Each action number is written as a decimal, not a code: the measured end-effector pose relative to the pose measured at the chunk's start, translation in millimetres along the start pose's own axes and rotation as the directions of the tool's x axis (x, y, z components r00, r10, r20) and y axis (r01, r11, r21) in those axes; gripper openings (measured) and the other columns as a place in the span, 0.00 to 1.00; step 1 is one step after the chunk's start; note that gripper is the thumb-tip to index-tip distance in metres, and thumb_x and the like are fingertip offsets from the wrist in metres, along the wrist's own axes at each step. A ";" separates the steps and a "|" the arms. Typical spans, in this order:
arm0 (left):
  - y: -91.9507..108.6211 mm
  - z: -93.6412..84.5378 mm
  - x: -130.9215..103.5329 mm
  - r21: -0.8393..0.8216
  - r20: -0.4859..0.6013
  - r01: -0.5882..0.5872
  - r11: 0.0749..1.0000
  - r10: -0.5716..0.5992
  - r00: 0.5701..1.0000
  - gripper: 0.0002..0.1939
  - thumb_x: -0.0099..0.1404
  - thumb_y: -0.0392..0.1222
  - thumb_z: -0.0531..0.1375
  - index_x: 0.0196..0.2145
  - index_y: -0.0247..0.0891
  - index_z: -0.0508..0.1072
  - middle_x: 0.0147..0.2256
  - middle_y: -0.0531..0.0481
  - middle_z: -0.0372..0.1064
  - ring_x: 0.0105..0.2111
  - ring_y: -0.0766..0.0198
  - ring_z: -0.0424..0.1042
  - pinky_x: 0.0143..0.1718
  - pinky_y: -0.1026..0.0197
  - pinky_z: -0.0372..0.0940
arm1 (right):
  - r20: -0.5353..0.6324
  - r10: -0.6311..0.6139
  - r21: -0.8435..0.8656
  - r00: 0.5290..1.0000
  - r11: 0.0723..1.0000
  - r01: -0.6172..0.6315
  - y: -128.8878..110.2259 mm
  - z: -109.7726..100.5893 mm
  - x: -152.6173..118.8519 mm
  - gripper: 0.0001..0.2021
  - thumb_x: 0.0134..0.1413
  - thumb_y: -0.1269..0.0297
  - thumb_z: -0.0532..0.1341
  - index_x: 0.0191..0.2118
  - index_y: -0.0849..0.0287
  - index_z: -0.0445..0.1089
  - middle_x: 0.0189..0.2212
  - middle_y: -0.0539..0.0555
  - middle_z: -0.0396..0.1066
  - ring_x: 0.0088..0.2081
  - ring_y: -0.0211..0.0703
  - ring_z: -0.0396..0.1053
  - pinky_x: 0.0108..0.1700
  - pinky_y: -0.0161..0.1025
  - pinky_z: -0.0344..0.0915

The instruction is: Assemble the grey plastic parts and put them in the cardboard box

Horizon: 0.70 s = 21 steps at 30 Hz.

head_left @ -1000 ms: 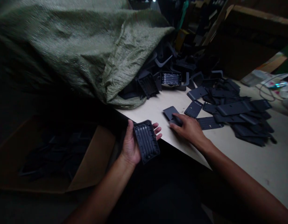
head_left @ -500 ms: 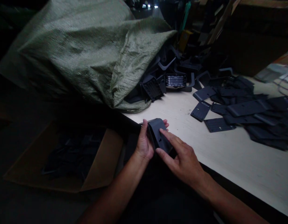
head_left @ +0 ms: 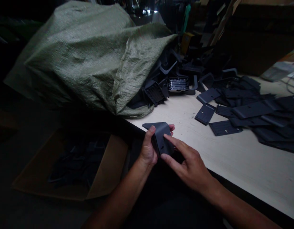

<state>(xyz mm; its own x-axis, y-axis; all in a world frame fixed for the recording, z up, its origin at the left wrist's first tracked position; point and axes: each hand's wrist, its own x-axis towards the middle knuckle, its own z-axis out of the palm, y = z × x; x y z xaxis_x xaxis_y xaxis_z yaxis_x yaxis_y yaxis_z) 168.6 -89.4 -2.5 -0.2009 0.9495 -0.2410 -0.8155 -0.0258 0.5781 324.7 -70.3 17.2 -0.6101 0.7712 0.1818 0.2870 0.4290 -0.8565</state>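
Note:
A bent, dark grey plastic part (head_left: pixel 164 140) with a small slot in its face is held at the table's front edge. My left hand (head_left: pixel 148 148) grips it from the left, thumb along its near side and fingertips showing past the far edge. My right hand (head_left: pixel 187 159) has its index finger on the slotted face and its thumb at the lower corner; its other fingers are largely hidden. Some flat dark plastic pieces (head_left: pixel 205 114) lie on the table to the right of the hands.
A green woven sack (head_left: pixel 89 60) spills dark plastic parts (head_left: pixel 177 84) onto the pale table (head_left: pixel 185 127). More flat pieces form a pile (head_left: pixel 254 111) at the right. Below left stands an open cardboard box (head_left: pixel 108 168) with dark parts inside.
The plastic part has turned in my hands, so a flap of it now shows to the left of my left thumb. Both hands stay on it, and the view has shifted slightly.

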 end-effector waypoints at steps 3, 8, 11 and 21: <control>2.7 3.2 -3.0 0.011 0.161 0.038 0.999 -0.039 0.986 0.33 0.62 0.63 0.65 0.55 0.35 0.79 0.51 0.36 0.80 0.52 0.40 0.78 0.53 0.47 0.72 | -0.022 0.171 0.359 0.985 0.921 -0.152 -2.4 -10.9 13.7 0.26 0.65 0.52 0.68 0.64 0.50 0.68 0.57 0.57 0.76 0.56 0.51 0.75 0.58 0.46 0.73; -0.7 10.9 -6.4 0.125 0.276 -0.025 0.992 -0.011 0.961 0.35 0.56 0.59 0.70 0.55 0.33 0.79 0.61 0.35 0.73 0.63 0.37 0.69 0.65 0.48 0.63 | 0.201 0.243 0.623 0.949 0.716 -0.315 -2.7 -14.2 28.7 0.22 0.65 0.48 0.67 0.57 0.56 0.74 0.55 0.57 0.75 0.53 0.49 0.74 0.53 0.41 0.71; 5.8 16.1 -3.7 0.070 0.245 0.018 0.997 -0.035 0.969 0.36 0.58 0.62 0.68 0.54 0.31 0.78 0.60 0.32 0.73 0.63 0.38 0.69 0.65 0.47 0.63 | 0.217 0.245 0.664 0.945 0.672 -0.327 -3.8 -9.3 26.6 0.21 0.63 0.48 0.69 0.54 0.58 0.75 0.49 0.55 0.76 0.47 0.47 0.73 0.48 0.39 0.70; 24.0 41.8 -3.0 0.191 -0.186 -0.069 0.979 0.105 0.977 0.12 0.67 0.45 0.60 0.27 0.40 0.69 0.20 0.53 0.68 0.26 0.55 0.77 0.35 0.55 0.73 | 0.066 0.215 0.604 0.974 0.768 -0.210 -6.3 7.7 7.8 0.15 0.56 0.53 0.74 0.42 0.58 0.78 0.38 0.51 0.73 0.41 0.42 0.68 0.45 0.36 0.64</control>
<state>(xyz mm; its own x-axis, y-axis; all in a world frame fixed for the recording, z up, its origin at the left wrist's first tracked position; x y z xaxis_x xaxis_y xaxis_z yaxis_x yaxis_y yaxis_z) 172.3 -79.8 44.6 -0.3832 0.8666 -0.3197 -0.6813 -0.0314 0.7313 312.4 -70.6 20.3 -0.5813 0.8128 -0.0388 -0.0974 -0.1168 -0.9884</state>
